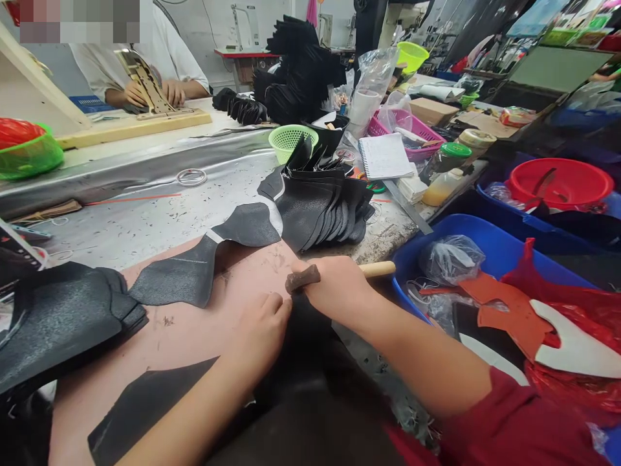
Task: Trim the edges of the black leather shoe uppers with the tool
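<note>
My right hand [334,285] is wrapped round a hammer [303,278], close behind its dark, rusty head. The pale wooden handle sticks out to the right of the fist. Just left of the hammer head, my left hand [264,330] is closed with curled fingers at the edge of a pink board [194,336]; what it grips, if anything, is hidden. On the board lie joined black leather-like pieces [179,275] with white edges, running up to a fanned stack of black pieces [320,207]. A dark flat piece [145,401] lies under my left forearm.
Another stack of black pieces [63,310] lies at left. Beyond the bench, a person's hands [155,94] are at a machine [145,84]. A green basket [291,139], a notebook [385,155] and a metal ruler [407,207] lie behind. Blue tubs [422,243] with scraps stand at right.
</note>
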The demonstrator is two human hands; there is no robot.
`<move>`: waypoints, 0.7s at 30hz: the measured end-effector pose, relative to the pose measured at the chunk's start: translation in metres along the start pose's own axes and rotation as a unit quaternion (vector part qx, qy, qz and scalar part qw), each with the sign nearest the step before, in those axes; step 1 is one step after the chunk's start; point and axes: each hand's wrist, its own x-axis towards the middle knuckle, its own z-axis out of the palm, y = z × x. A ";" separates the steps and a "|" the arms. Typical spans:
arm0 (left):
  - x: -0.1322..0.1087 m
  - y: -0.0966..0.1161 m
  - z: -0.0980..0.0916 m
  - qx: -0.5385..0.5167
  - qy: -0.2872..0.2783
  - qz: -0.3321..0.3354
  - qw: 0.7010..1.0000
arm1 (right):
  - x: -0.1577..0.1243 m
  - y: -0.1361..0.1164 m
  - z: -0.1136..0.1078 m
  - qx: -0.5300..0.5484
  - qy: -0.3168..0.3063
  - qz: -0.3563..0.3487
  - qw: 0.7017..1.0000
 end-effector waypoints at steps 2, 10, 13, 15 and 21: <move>0.001 0.000 -0.003 0.002 -0.008 0.000 1.000 | 0.002 0.000 0.000 -0.002 -0.021 -0.009 1.000; -0.001 -0.007 -0.002 -0.087 -0.009 -0.072 0.994 | 0.006 0.007 0.003 -0.018 -0.039 0.000 0.999; -0.004 -0.011 -0.002 -0.093 -0.010 -0.065 0.993 | 0.006 0.010 0.005 -0.024 -0.059 0.016 0.998; -0.006 -0.013 -0.001 -0.093 -0.010 -0.053 0.994 | 0.005 0.010 0.007 -0.028 -0.047 0.019 0.998; -0.011 -0.015 -0.004 -0.112 -0.012 -0.059 0.992 | 0.001 0.000 0.007 0.007 -0.074 0.001 0.997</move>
